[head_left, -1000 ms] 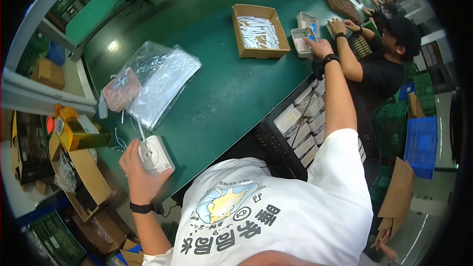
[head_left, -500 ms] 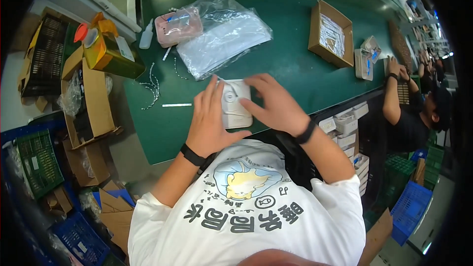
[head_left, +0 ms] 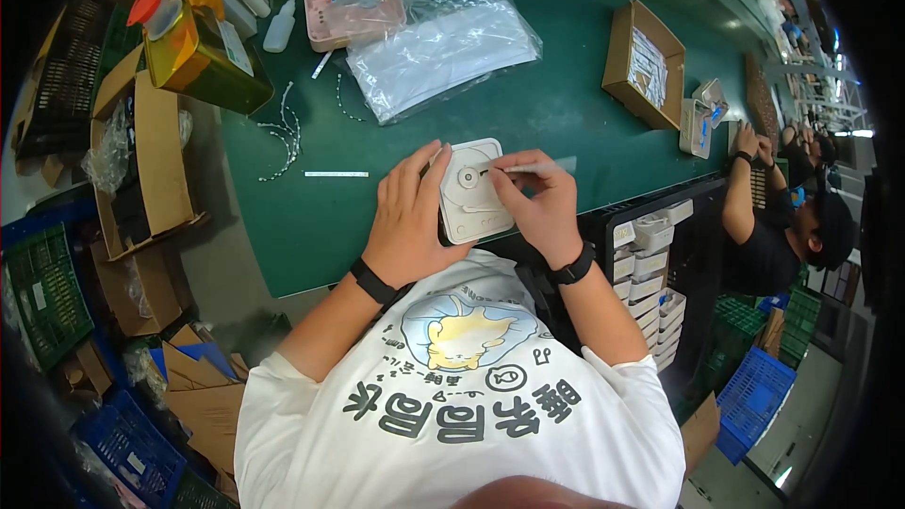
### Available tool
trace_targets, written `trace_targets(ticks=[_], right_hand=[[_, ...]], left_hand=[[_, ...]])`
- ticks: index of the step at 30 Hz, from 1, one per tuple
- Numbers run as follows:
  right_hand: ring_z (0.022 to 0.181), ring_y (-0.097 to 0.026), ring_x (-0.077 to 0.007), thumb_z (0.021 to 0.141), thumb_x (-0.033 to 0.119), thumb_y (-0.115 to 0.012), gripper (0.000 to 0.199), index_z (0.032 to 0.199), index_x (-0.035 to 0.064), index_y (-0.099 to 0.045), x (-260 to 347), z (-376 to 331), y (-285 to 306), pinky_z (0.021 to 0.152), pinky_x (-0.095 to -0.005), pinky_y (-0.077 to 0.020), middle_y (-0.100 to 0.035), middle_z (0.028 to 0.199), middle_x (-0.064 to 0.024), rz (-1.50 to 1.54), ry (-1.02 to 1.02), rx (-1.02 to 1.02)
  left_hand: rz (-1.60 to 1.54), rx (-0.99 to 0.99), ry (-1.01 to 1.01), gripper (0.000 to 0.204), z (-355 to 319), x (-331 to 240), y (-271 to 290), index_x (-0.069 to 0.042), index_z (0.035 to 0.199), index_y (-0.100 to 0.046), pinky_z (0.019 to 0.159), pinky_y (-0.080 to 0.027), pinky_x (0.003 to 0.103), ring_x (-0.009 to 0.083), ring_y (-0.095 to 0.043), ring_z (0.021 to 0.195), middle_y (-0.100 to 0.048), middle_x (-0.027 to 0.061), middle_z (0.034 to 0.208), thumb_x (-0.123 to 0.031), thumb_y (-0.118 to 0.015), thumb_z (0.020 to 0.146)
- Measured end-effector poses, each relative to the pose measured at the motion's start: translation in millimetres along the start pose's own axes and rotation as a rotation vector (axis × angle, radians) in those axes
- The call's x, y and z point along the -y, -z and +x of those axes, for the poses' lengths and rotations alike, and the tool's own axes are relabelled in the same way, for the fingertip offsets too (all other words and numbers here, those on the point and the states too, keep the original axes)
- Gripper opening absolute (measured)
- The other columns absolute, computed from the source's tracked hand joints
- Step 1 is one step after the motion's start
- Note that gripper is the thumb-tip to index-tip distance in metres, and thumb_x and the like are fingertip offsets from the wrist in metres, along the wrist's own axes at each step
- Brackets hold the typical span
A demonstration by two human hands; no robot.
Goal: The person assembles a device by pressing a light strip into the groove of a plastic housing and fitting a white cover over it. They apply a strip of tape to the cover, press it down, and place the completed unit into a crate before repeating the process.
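Note:
A white, flat, rounded rectangular plastic casing with a round hub near its far end lies slightly turned at the table's near edge. My left hand grips its left side, fingers along the edge and thumb at the near corner. Between the thumb and fingers of my right hand is a thin pale strip. One end of the strip points at the hub; the other sticks out to the right, blurred. I cannot tell whether its tip touches the casing.
Beyond my hands lie a clear bag of white sheets, a pink tray and a small bottle. Beaded strings and a white strip are at left. An open carton stands right, near a co-worker.
My right hand, spread over the casing's right side before, now pinches a thin strip near the hub. The casing has turned a little and shifted right, with my left hand gripping its side.

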State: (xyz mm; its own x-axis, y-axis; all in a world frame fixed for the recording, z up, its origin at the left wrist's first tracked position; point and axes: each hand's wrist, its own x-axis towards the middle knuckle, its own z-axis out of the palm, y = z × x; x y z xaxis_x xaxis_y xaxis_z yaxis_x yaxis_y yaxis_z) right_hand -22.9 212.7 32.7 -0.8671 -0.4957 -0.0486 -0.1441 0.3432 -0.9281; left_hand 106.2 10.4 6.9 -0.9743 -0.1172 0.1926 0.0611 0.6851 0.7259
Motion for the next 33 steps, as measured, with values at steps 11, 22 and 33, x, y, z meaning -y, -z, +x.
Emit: trace_targets(ticks=[11,22,33], right_hand=[[0.089,-0.069,-0.0081,0.099,0.0,-0.087,0.015,0.11,0.0014,-0.077,4.8,0.5,-17.2,0.08,-0.0246,-0.0562,-0.079,0.103,-0.0012,-0.326,0.314,-0.063],[0.084,-0.069,-0.0084,0.098,0.0,-0.087,0.015,0.111,0.0019,-0.078,20.7,-6.6,-7.6,0.078,-0.025,-0.0567,-0.082,0.105,-0.0043,-0.136,0.096,0.005],[0.088,-0.07,-0.0086,0.1,-0.002,-0.086,0.022,0.119,0.0003,-0.075,6.7,-8.8,-3.5,0.08,-0.0254,-0.0571,-0.085,0.114,-0.0068,-0.047,0.071,-0.011]], left_hand=[[0.008,-0.02,-0.022,0.126,-1.9,3.7,-2.6,-0.004,0.176,-0.04,0.127,-0.038,0.058,0.0455,-0.047,0.156,-0.044,0.0217,0.176,-0.033,-0.102,0.07],[0.008,-0.015,-0.017,0.124,-1.7,5.7,-2.2,-0.005,0.175,-0.043,0.127,-0.039,0.058,0.0455,-0.047,0.155,-0.044,0.0197,0.177,-0.034,-0.101,0.069],[0.021,0.0,-0.031,0.127,-0.7,3.8,1.6,-0.004,0.176,-0.04,0.128,-0.037,0.059,0.0456,-0.047,0.156,-0.044,0.0219,0.176,-0.034,-0.104,0.071]])
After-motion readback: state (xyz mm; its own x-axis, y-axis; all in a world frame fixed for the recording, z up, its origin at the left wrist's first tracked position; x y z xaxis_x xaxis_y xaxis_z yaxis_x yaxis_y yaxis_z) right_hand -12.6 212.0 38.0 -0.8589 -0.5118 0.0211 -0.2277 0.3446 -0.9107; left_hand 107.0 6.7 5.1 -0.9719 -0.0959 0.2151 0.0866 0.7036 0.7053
